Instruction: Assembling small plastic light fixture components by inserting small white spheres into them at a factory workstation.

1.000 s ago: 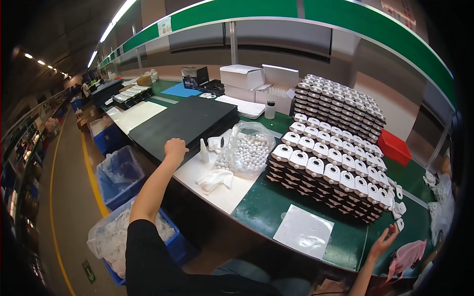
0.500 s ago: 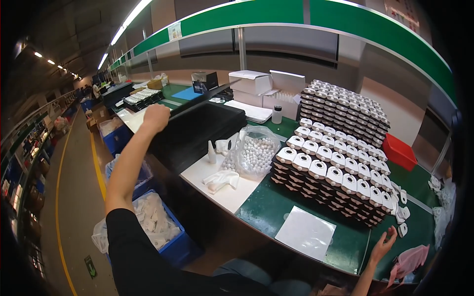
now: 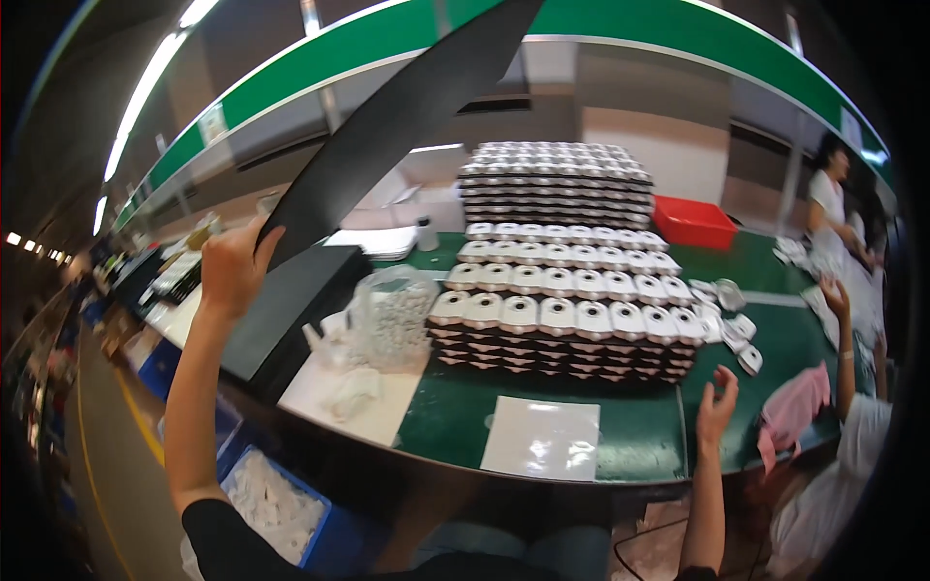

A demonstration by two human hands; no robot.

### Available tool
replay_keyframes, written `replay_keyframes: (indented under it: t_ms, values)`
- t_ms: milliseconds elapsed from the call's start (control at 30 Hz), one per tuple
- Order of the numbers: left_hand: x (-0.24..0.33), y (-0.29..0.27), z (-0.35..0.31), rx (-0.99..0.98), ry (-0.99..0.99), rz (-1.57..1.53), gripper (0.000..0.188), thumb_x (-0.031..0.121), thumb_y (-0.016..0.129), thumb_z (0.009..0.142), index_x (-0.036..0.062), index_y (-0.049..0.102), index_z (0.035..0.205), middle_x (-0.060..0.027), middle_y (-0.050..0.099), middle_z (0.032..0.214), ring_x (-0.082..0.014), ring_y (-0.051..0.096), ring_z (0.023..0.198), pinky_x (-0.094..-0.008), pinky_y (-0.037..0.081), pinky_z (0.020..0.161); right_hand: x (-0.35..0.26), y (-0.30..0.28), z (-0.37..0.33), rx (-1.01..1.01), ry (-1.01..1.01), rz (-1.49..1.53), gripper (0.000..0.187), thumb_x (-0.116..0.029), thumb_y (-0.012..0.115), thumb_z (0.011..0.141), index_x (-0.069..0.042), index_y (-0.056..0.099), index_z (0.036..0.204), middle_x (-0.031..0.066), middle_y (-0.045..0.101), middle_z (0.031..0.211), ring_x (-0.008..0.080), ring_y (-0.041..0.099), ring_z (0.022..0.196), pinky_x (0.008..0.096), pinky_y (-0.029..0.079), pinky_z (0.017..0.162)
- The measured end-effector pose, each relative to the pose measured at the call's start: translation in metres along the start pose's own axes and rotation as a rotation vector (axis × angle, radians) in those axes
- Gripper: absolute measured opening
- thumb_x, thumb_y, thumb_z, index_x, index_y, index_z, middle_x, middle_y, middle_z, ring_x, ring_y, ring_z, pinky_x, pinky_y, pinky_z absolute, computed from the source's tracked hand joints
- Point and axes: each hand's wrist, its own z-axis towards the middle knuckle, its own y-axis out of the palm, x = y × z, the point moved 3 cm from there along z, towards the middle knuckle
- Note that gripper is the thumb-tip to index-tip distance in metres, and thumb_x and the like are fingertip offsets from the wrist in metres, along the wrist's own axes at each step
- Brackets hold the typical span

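My left hand (image 3: 232,269) grips one end of a thin black sheet-like tray (image 3: 378,145), which is raised and tilted up to the right. Below it lies a pile of similar black trays (image 3: 308,286) on the left of the table. Over the front right of the table, my right hand (image 3: 715,412) is empty, its fingers loosely curled and apart. It is nearest to a stack of black trays (image 3: 572,353) carrying rows of white plastic parts (image 3: 557,317), each with a dark round hole. Several loose white parts (image 3: 741,331) lie beside that stack.
A taller tray stack (image 3: 557,189) stands behind, with a red bin (image 3: 693,225) to its right. Nearer are a clear bag of white balls (image 3: 392,315), a white sheet (image 3: 542,438) and a pink cloth (image 3: 796,407). At the right edge, a co-worker's arm (image 3: 845,339) reaches in.
My left hand has lifted the black tray up off the pile and swung it upright. The view has turned right, bringing other people into sight. My right hand stays near the table's front.
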Motion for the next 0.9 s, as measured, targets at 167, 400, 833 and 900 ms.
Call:
replay_keyframes:
  t_ms: [167, 400, 833, 900]
  values:
    - [0.072, 0.031, -0.010, 0.098, 0.370, -0.121, 0.025, 0.007, 0.061, 0.073, 0.0016, 0.060, 0.097, -0.0105, 0.063, 0.078, -0.0228, 0.056, 0.055, -0.0333, 0.044, 0.049, 0.003, 0.009, 0.001, 0.025, 0.013, 0.033, 0.030, 0.001, 0.051, 0.077, -0.006, 0.052, 0.106, 0.0102, 0.053, 0.098, 0.0205, 0.053, 0.091, 0.0287, 0.043, 0.070]
    - [0.161, 0.099, -0.035, 0.170, 0.720, 0.034, 0.032, 0.007, 0.054, 0.072, -0.0018, 0.059, 0.102, -0.0107, 0.064, 0.088, -0.0106, 0.051, 0.052, -0.0226, 0.039, 0.044, -0.009, 0.000, 0.002, 0.030, 0.055, 0.033, 0.027, 0.000, 0.052, 0.077, -0.006, 0.052, 0.104, 0.0097, 0.054, 0.095, 0.0196, 0.053, 0.088, 0.0287, 0.044, 0.068]
    - [0.197, 0.172, -0.036, -0.032, 0.739, -0.162, 0.039, 0.033, 0.060, 0.076, 0.0018, 0.060, 0.099, -0.0057, 0.055, 0.066, -0.0142, 0.052, 0.051, -0.0254, 0.041, 0.041, -0.002, 0.000, 0.000, 0.003, 0.073, -0.034, 0.022, -0.001, 0.051, 0.077, -0.005, 0.054, 0.098, 0.0090, 0.054, 0.093, 0.0207, 0.053, 0.087, 0.0300, 0.044, 0.069]
    - [0.185, 0.173, -0.037, -0.076, 0.693, -0.208, 0.053, 0.049, 0.058, 0.074, 0.0002, 0.058, 0.097, -0.0029, 0.047, 0.056, -0.0136, 0.050, 0.047, -0.0235, 0.038, 0.039, -0.004, 0.003, 0.000, 0.002, 0.068, -0.035, 0.020, -0.002, 0.051, 0.078, -0.004, 0.054, 0.098, 0.0089, 0.054, 0.093, 0.0208, 0.052, 0.087, 0.0301, 0.044, 0.069]
